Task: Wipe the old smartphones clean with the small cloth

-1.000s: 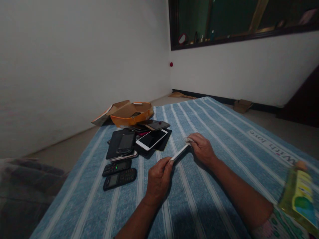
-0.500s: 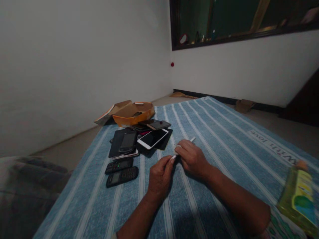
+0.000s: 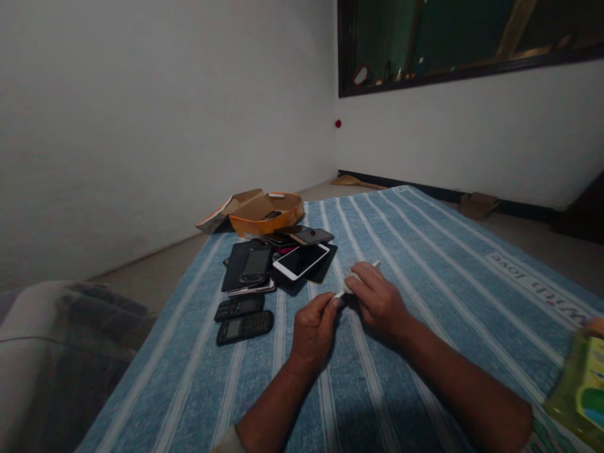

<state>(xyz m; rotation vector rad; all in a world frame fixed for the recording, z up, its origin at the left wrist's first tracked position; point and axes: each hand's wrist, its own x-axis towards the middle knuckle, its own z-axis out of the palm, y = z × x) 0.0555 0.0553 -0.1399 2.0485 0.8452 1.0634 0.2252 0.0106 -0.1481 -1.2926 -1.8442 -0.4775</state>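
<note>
My left hand (image 3: 315,327) pinches the near end of a thin white phone (image 3: 340,293) held edge-on above a blue striped cloth (image 3: 425,264). My right hand (image 3: 377,301) is closed over the phone's middle, with a small pale wad, perhaps cloth or tissue (image 3: 353,277), under its fingers. The phone's far tip (image 3: 376,263) pokes out past the right hand. To the left lies a pile of phones (image 3: 264,267), with a white-framed one (image 3: 301,260) on top.
Two small black keypad phones (image 3: 244,327) lie side by side left of my left hand. An open orange cardboard box (image 3: 265,214) sits at the cloth's far left edge. A yellow-green bottle (image 3: 582,390) stands at the right edge. White walls and bare floor surround the cloth.
My right hand slid from the phone's far end down along it toward my left hand. The camera shifted a little to the left.
</note>
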